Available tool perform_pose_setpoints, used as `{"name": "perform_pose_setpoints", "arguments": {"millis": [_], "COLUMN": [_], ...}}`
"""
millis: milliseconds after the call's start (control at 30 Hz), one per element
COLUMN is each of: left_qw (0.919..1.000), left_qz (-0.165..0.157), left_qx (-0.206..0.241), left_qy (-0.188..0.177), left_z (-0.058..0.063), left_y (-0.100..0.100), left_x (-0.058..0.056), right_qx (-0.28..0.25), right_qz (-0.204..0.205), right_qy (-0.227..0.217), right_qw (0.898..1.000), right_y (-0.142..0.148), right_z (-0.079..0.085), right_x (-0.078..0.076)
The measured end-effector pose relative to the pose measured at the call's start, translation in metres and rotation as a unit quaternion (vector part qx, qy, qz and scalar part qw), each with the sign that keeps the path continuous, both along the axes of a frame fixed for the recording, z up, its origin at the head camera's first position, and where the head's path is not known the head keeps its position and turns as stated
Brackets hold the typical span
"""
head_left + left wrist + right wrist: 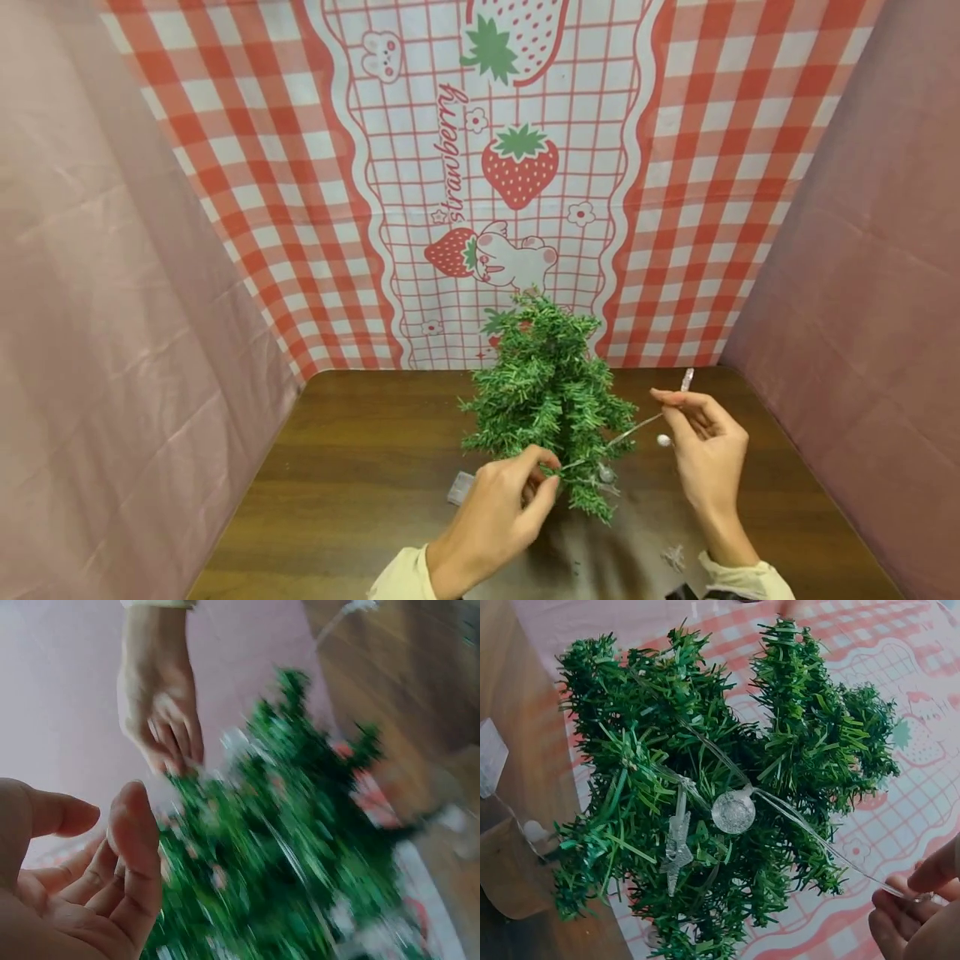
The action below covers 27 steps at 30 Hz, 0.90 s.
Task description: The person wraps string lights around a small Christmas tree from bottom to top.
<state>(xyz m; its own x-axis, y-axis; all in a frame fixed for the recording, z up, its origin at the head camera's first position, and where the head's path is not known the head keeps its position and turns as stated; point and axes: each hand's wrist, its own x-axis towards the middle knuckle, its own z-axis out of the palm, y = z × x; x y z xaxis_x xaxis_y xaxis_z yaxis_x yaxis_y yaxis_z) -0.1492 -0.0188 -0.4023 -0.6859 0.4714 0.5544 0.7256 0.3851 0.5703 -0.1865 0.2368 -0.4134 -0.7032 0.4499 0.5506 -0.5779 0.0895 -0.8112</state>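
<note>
Clear wire (636, 428) is pinched between thumb and fingertips of the right hand (708, 454), out to the right of the tree (551, 392); the grip seems meant to keep that length taut and clear of the needles. The left hand (495, 500) is half curled at the front of the tree, thumb and forefinger a little apart, with nothing seen between them in its blurred wrist view; it is probably there to guide the wire in among the branches.

From the right fingertips the wire slants down and leftward to the foliage, ending near the left fingertips. A clear ball (733, 811) and a star (676, 851) lie against the needles, likely where the string is laid over the branches. The tree stands upright on the table (360, 450), between the hands and just beyond the left. A clear box (460, 488) sits beside it, past the left wrist.
</note>
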Motion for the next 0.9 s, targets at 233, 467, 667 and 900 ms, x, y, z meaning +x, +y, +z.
{"name": "perform_pose_setpoints", "arguments": {"millis": [233,467,667,900], "left_qw": [0.9946,0.9870,0.9887,0.9454], "left_qz": [0.019,0.122,0.124,0.062], "left_qx": [-0.094,-0.105,0.081,0.292], "left_qy": [0.040,-0.002,-0.020,-0.130], "left_z": [0.011,0.013,0.007,0.010], "left_y": [0.070,0.124,0.148,0.151], "left_x": [0.001,-0.003,-0.012,-0.017], "right_qx": [0.032,0.037,0.093,0.286], "right_qz": [0.014,0.088,0.151,0.080], "right_qy": [0.009,0.005,0.009,-0.033], "right_qw": [0.999,0.995,0.984,0.954], "right_y": [0.004,0.005,0.011,0.025], "right_z": [0.006,0.012,0.018,0.017], "right_x": [-0.005,0.002,0.012,0.034]}}
